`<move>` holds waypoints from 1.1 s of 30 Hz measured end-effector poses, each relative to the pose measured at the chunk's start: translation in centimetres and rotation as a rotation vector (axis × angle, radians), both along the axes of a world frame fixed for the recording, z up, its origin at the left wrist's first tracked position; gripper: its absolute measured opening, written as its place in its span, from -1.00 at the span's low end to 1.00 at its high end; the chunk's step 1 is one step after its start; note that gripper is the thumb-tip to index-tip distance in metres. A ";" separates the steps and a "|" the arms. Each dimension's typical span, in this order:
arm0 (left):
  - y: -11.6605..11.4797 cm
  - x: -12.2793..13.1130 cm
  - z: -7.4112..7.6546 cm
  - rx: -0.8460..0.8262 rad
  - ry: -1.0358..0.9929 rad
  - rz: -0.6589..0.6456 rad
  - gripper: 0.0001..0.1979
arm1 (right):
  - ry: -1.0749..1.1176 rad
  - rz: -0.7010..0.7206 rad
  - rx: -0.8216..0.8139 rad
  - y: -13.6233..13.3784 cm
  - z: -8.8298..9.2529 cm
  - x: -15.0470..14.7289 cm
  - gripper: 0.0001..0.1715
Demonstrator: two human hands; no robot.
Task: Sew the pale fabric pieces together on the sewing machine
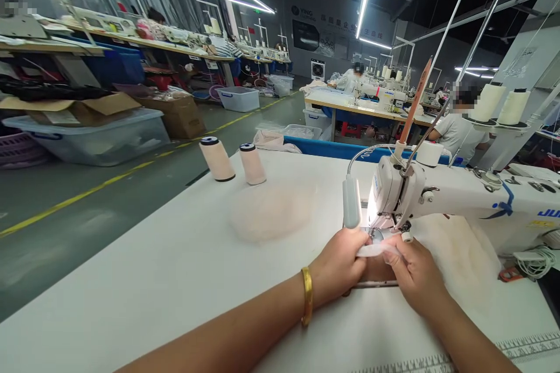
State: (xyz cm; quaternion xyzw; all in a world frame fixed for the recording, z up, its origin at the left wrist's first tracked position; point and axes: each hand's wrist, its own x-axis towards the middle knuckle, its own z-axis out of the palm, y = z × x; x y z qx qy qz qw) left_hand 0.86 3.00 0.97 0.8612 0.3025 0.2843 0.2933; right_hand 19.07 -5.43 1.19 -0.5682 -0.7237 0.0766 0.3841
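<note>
Both hands are at the needle area of a white sewing machine (455, 186). A strip of white fabric (371, 251) stretches between them, just in front of the presser foot. My left hand (339, 262), with a gold bracelet at the wrist, is closed on the strip's left end. On the other side my right hand (413, 271) pinches the right end between thumb and fingers. A small lamp (351, 203) on a bendy neck shines on the spot. Sheer pale fabric (273, 210) lies left of the machine, and more pale fabric (459, 250) lies under its arm.
Two cones of pale thread (217, 160) stand at the table's far left edge. A ruler (516, 347) runs along the near right. Snips with orange handles (511, 274) rest by coiled cable. Beyond the white table (175, 280) are an aisle, plastic bins (238, 99) and people at other machines.
</note>
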 end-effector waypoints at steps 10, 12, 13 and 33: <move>0.1 -0.3 0.6 -0.030 -0.039 -0.068 -0.75 | 0.063 -0.016 0.004 0.3 -0.3 0.2 -0.65; -0.1 -0.4 0.3 0.043 -0.052 -0.087 -0.70 | 0.002 0.041 -0.002 0.0 -0.1 0.4 -0.63; -0.2 -0.5 0.0 0.103 -0.059 -0.097 -0.69 | -0.042 0.092 -0.007 -0.2 0.0 0.6 -0.62; -1.6 -1.7 -1.6 0.461 0.007 -0.119 -0.75 | -0.358 0.229 -0.024 -0.8 -0.7 1.4 -0.67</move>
